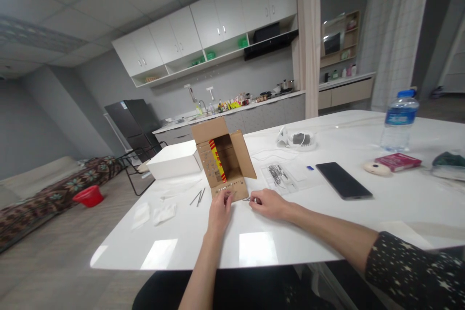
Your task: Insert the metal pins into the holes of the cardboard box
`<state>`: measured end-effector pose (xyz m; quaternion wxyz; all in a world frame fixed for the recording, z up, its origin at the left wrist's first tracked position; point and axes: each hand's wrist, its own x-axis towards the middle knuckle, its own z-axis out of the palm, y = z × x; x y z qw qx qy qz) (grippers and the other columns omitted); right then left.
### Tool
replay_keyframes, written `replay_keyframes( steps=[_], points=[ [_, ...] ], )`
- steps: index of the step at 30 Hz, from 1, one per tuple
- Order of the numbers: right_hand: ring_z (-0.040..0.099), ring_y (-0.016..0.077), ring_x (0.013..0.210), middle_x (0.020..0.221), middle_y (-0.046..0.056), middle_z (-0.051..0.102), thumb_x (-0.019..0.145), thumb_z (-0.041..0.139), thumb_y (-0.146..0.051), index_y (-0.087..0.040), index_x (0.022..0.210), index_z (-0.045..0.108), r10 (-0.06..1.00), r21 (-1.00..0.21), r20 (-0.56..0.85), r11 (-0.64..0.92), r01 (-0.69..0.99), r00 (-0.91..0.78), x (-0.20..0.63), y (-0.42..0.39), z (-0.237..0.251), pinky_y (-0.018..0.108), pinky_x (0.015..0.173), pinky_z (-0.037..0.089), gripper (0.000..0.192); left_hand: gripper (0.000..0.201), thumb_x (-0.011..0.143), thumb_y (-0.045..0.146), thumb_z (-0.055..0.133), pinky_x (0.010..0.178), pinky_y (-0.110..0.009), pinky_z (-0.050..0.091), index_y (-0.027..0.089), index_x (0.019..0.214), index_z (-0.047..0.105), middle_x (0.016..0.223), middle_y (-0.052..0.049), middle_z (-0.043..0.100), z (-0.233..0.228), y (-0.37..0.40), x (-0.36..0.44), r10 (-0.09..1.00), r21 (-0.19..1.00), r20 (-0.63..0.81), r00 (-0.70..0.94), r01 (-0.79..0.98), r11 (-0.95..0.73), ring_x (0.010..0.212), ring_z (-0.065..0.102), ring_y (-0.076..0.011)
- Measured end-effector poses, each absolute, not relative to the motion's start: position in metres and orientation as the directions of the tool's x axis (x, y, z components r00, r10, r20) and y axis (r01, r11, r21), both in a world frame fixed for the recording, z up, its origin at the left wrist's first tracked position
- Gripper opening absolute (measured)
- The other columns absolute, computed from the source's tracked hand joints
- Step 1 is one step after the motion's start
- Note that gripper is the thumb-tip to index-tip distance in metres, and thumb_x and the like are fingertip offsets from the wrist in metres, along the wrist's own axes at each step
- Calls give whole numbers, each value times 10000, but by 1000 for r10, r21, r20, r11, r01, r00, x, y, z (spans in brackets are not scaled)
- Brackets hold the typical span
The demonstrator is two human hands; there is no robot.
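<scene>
Obs.: cardboard box [208,160], both hands at front flap [238,193]

Cardboard box stands on the white surface [174,247], mouth toward the person, front flap folded down. Left hand [220,204]: fingertips at the flap; cannot tell whether its grip pinches anything. Right hand [268,203]: fingers curled at slender metal pieces [246,199] by the flap's edge; grip contents hidden, cannot tell. Dots along the flap too small to identify.

Failure modes (judged): hard pressing on the flap could drag or tip the light box; a loose pinch could send thin pieces rolling, as the long rods [201,197] also might if nudged; a rightward sweep could scatter the nearby metal parts [278,175].
</scene>
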<state>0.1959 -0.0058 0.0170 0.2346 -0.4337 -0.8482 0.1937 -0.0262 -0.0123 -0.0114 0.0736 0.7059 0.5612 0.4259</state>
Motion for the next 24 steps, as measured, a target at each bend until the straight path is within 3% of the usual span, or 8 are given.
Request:
replay_keyframes(
  steps=[10, 16, 24],
  points=[
    [589, 164, 682, 770, 41, 710, 855, 512, -311, -197, 898, 722, 827, -530, 197, 542, 652, -527, 196, -7, 18, 254, 611, 329, 243, 271, 838, 435, 565, 538, -246, 395, 179, 888, 637, 497, 55, 496, -2, -19, -24, 870, 755, 454, -192, 601, -262, 489, 488, -124],
    [593, 163, 687, 782, 36, 712, 860, 504, -313, -204, 898, 723, 824, -526, 208, 549, 650, -528, 195, -6, 18, 255, 613, 330, 248, 297, 781, 455, 638, 615, -268, 467, 163, 793, 690, 719, -43, 695, 2, -19, -29, 846, 795, 468, -255, 541, -276, 661, 615, -162],
    [592, 156, 689, 788, 26, 713, 855, 515, -313, -212, 886, 718, 824, -536, 216, 549, 641, -524, 196, -5, 15, 250, 619, 333, 228, 238, 757, 405, 662, 765, -345, 529, 191, 808, 751, 868, -73, 757, -2, -16, -29, 872, 821, 425, -241, 509, -260, 810, 688, -223]
  ],
)
